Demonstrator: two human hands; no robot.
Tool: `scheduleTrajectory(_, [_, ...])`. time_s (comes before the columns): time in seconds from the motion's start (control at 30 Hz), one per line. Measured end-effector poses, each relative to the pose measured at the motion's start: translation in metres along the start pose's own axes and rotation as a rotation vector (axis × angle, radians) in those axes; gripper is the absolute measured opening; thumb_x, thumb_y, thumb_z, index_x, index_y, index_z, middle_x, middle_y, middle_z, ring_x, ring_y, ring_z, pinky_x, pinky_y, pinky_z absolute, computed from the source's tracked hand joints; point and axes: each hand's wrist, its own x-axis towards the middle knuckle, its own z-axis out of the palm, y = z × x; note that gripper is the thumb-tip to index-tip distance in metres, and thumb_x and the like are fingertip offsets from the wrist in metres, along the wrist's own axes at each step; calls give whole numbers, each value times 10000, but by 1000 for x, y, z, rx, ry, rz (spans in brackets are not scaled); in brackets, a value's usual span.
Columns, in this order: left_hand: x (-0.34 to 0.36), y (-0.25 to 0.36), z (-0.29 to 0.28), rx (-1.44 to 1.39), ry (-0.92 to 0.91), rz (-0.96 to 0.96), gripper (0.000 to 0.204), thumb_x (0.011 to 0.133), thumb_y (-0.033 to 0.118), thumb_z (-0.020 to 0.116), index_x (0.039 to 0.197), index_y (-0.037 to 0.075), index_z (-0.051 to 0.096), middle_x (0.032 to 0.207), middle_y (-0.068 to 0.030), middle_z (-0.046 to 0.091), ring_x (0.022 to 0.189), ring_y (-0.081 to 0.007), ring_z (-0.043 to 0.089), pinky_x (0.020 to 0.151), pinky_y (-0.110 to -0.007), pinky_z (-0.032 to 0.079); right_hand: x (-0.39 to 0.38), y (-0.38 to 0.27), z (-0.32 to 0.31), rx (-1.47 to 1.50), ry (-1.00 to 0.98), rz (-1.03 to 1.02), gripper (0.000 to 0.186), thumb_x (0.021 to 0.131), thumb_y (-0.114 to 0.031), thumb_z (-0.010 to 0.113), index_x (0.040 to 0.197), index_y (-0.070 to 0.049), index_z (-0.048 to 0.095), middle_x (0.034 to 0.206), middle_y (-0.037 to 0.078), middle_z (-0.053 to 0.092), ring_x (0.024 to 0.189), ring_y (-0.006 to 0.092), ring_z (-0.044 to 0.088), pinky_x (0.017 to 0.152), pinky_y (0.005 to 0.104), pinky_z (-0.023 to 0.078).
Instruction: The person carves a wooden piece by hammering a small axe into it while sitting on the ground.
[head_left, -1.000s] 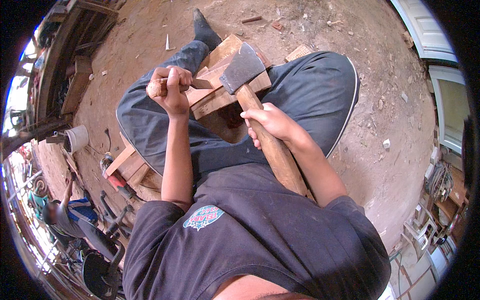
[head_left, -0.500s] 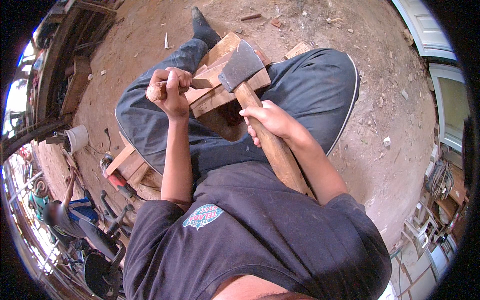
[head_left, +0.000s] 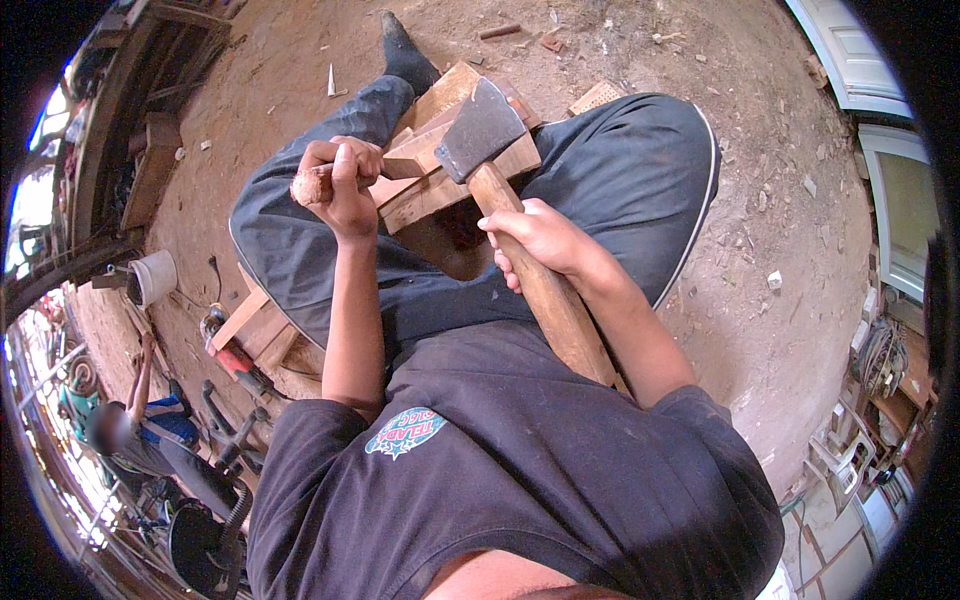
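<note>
Axe and chisel: In the head view, we see the head of the axe (head_left: 483, 128) just right of the blade of the chisel (head_left: 403, 168), both across the wooden blocks (head_left: 430, 202); whether metal touches wood, we cannot tell.
Chisel line: Its long axis runs roughly left to right, butt at left, blade pointing right out of our left hand (head_left: 345, 185), the nearer one to it.
Axe line: The handle slants from near right to far left, its head beyond our right hand (head_left: 540, 242).
Left hand: We have the fingers curled tightly around the chisel's handle.
Right hand: We grip the axe handle below the head, fingers wrapped around it.
Wooden blocks: They lie between our legs in dark trousers (head_left: 625, 180), far of both forearms.
Earth floor (head_left: 750, 340): A white bucket (head_left: 155, 277) stands at left.
</note>
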Motion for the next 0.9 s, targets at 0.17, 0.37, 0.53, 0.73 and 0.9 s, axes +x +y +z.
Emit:
scheduleTrajectory(0.17, [1,0,0,16,7,11,183,935,53,511,764,42,446,643,-77,515,559,-140,471,564,-305,442,-1,-2,1,3,7,11,289,912,-282,601,745,-54,538,614,73,575,459,183,578,421,330,489])
scheduleTrajectory(0.37, [4,0,3,1,29,16,182,927,45,513,760,43,442,634,-77,509,556,-147,476,567,-312,447,0,-1,0,-5,6,8,290,910,-285,601,745,-55,536,613,74,574,459,183,577,419,330,485])
scheduleTrajectory(0.53, [8,-1,4,23,32,49,185,923,48,522,755,43,444,633,-78,510,555,-151,479,570,-315,451,2,1,0,1,-2,0,290,913,-279,596,745,-51,535,611,78,576,455,188,577,419,333,484])
scheduleTrajectory(0.73, [10,-3,2,78,20,37,188,914,58,489,739,57,421,620,-89,489,536,-179,456,549,-358,461,2,0,0,0,6,-2,289,915,-269,596,745,-43,536,609,81,578,454,194,581,421,335,488])
scheduleTrajectory(0.9, [11,-6,3,-14,49,34,192,919,57,537,750,39,447,620,-75,506,541,-151,473,549,-317,447,0,-2,0,11,15,14,290,914,-267,600,743,-41,538,608,83,577,455,193,583,420,336,489])
